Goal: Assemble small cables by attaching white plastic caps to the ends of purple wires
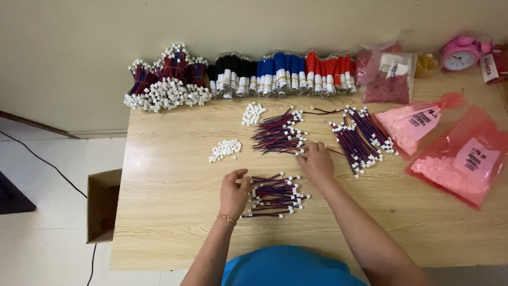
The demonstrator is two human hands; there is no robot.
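From the head view, the left hand (233, 191) rests curled at the left edge of the near wire pile (275, 195), fingertips pinching its wire ends, while the right hand (316, 160) reaches farther, fingers closed on a lead at the near right corner of the middle wire pile (279, 133). A snagged lead could drag neighbours along, tangling both piles or scattering the loose white connectors (225, 149) just left.
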